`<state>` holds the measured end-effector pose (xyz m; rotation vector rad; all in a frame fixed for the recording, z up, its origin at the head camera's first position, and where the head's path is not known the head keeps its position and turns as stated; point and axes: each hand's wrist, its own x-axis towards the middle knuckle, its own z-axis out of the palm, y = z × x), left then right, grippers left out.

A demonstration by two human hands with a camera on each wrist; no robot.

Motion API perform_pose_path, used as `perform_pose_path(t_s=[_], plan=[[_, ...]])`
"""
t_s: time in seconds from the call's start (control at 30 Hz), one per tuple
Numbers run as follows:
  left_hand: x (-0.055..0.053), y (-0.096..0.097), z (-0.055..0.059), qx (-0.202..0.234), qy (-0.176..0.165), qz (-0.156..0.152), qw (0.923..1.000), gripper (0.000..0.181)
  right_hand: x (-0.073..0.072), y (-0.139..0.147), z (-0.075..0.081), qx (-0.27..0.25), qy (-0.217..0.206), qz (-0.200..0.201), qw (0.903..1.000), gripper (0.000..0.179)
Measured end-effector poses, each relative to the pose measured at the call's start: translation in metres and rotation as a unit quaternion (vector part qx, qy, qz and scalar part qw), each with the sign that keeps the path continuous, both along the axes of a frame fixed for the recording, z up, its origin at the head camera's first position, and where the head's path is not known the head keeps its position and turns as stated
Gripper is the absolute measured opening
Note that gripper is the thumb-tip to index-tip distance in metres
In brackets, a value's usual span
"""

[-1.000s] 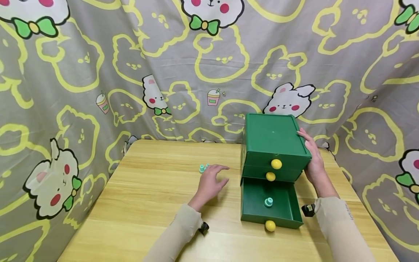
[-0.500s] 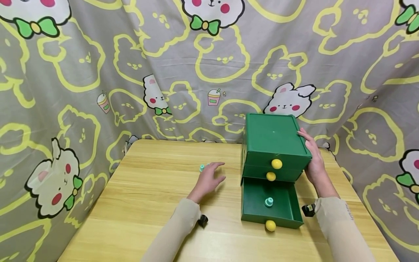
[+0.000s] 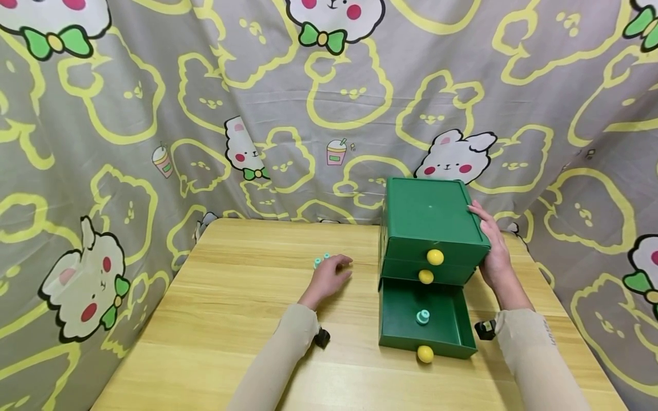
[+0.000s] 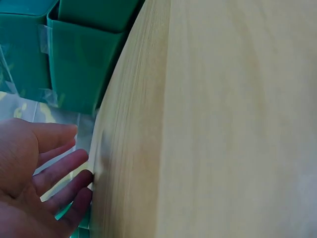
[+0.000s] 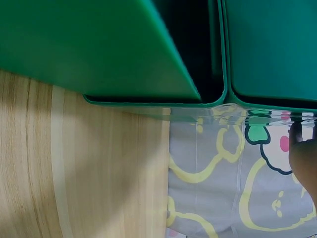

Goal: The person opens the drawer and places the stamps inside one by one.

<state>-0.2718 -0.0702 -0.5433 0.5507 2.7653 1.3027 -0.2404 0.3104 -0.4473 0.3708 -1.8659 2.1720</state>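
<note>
A green drawer cabinet point(image 3: 429, 211) with yellow round knobs stands at the table's right. Its bottom drawer point(image 3: 447, 297) is pulled out, and a small teal peg-like piece point(image 3: 423, 317) sits inside. My right hand point(image 3: 493, 251) rests against the cabinet's right side, fingers at the top edge; only part of that hand point(image 5: 304, 161) shows in the right wrist view. Low over the table, left of the cabinet, my left hand point(image 3: 329, 278) has relaxed, spread fingers with nothing between them. Just beyond its knuckles are small teal pieces point(image 3: 317, 262), partly covered by the hand.
The wooden table point(image 3: 231, 297) runs to a patterned curtain point(image 3: 288, 114) at the back and both sides. The open drawer's front with its yellow knob point(image 3: 425, 354) juts toward me. A black wrist camera point(image 3: 485, 329) is beside the drawer's right wall.
My left hand has moved slightly left and its fingers have drawn in a little; another teal piece shows more clearly behind it. The right hand, cabinet and drawer have stayed put.
</note>
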Motion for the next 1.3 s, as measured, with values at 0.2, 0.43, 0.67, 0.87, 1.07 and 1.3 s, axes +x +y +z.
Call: perform_pose_path(t_s=[0.2,0.43,0.67,0.87,1.07,1.3], plan=[[0.001,0.001,0.001,-0.006,0.008,0.006,0.9999,0.030,0.000,0.000,0.000,-0.002,0.001,0.004,1.0000,0.049],[0.003,-0.003,0.011,-0.031,0.096,0.041,0.9940,0.029,0.000,0.000,0.001,-0.008,0.000,0.004,1.0000,0.049],[-0.007,-0.017,0.016,-0.063,0.148,0.129,0.9786,0.043,-0.001,0.000,0.002,-0.007,0.000,0.006,1.0000,0.049],[-0.011,-0.025,0.007,-0.053,0.078,0.123,0.9879,0.033,-0.001,0.000,0.000,-0.010,-0.003,0.006,0.9999,0.048],[-0.014,-0.026,0.002,-0.033,0.051,0.117,0.9913,0.022,-0.001,0.000,0.000,-0.006,-0.004,0.006,1.0000,0.048],[-0.016,-0.027,0.001,-0.025,0.043,0.117,0.9919,0.019,-0.001,0.000,0.001,-0.007,-0.005,0.004,1.0000,0.048]])
